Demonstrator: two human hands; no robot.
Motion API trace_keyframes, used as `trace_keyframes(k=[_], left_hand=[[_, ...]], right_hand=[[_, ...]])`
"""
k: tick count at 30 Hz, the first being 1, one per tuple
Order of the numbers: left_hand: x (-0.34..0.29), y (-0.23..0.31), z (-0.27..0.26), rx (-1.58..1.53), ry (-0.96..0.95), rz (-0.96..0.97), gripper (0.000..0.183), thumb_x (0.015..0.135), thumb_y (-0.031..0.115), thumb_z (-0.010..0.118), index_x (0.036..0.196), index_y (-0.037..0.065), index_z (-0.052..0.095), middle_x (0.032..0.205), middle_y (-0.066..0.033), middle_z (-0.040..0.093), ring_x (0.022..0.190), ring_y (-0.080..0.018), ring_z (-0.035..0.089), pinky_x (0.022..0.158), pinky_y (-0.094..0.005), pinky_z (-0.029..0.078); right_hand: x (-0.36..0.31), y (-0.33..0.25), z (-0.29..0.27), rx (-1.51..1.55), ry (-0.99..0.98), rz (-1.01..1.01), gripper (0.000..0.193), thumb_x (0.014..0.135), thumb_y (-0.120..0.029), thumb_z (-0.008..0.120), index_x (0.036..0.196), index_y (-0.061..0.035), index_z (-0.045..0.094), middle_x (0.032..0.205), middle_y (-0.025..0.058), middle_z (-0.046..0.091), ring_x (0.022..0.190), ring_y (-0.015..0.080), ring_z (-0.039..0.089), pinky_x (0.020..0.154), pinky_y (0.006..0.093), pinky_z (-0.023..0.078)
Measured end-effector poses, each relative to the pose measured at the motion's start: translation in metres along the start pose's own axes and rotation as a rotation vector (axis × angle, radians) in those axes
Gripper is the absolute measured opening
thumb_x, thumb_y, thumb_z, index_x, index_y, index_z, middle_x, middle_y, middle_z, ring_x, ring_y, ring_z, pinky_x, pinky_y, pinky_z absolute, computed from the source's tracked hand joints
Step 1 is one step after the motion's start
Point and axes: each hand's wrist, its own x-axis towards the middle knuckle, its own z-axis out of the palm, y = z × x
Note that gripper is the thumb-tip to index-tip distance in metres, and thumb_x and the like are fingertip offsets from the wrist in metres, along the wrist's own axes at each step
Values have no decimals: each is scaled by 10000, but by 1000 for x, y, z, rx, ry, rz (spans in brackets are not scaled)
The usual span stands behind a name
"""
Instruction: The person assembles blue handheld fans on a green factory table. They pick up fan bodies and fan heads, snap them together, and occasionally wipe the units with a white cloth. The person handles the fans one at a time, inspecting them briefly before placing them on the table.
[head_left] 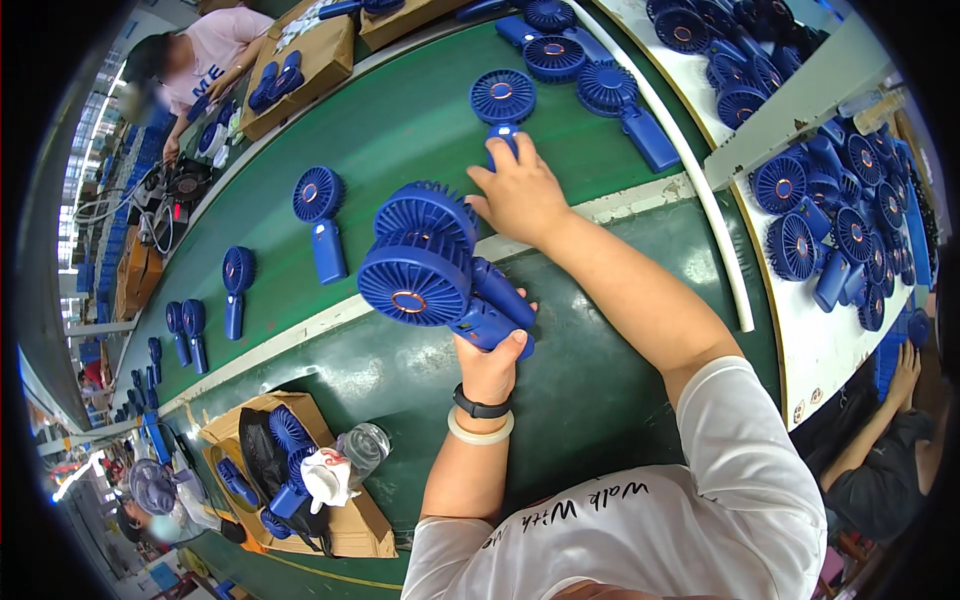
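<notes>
My left hand (488,366) is closed round the handles of blue handheld fans. Two round heads show, the nearer fan (413,287) overlapping the other fan (428,212), held over the front edge of the green conveyor belt (400,165). My right hand (525,195) reaches across the belt, its fingers closed over the handle of another blue handheld fan (503,97). That fan's head points away from me, and my palm hides the lower handle. Left of my hands, a single fan (320,205) lies on the belt.
More fans (236,285) lie along the belt to the left. A cardboard tray (370,530) holds fans beside a clear plastic cup (365,447). At right, a white table (805,370) bears piled fans (850,230) beyond a white tube (735,270). A co-worker (215,55) sits across the belt.
</notes>
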Motion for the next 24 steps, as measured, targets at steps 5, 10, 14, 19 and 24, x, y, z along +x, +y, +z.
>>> trace_keyframes(k=[5, 10, 14, 19, 24], left_hand=[[0, 4, -1, 12, 15, -24, 739, 640, -28, 654, 1292, 56, 317, 1200, -112, 439, 1059, -273, 522, 882, -455, 478], [4, 5, 4, 14, 3, -2, 749, 620, -21, 657, 1287, 55, 323, 1185, -104, 444, 1029, -247, 532, 877, -423, 482], [3, 6, 2, 25, 14, 16, 755, 620, -16, 657, 1292, 53, 321, 1177, -104, 451, 1015, -244, 536, 857, -403, 488], [2, 4, 0, 36, 9, 26, 770, 627, 14, 678, 1303, 49, 310, 1186, -106, 452, 1011, -246, 541, 850, -394, 487], [1, 0, -3, -52, 15, 19, 762, 633, 21, 691, 1297, 63, 318, 1187, -120, 460, 1029, -278, 545, 855, -445, 493]], right_hand=[[13, 25, -5, -10, -12, 128, 339, 692, -221, 719, 940, -39, 578, 1127, 151, 487, 1075, 355, 461, 877, 416, 448], [7, 61, -19, -11, -49, 516, 545, 760, -241, 680, 1219, -45, 461, 1030, 162, 576, 973, 307, 550, 784, 384, 479], [-30, 40, -55, 1949, -298, 756, 441, 890, -290, 515, 1247, -45, 432, 1058, 138, 563, 803, 250, 585, 708, 369, 493], [-81, 14, -81, 2500, -521, 698, 497, 922, -402, 395, 1274, -52, 410, 1076, 169, 552, 737, 239, 559, 644, 352, 470], [-86, 18, -70, 2548, -600, 537, 592, 904, -527, 357, 1292, -83, 399, 1066, 187, 529, 705, 256, 529, 573, 351, 431]])
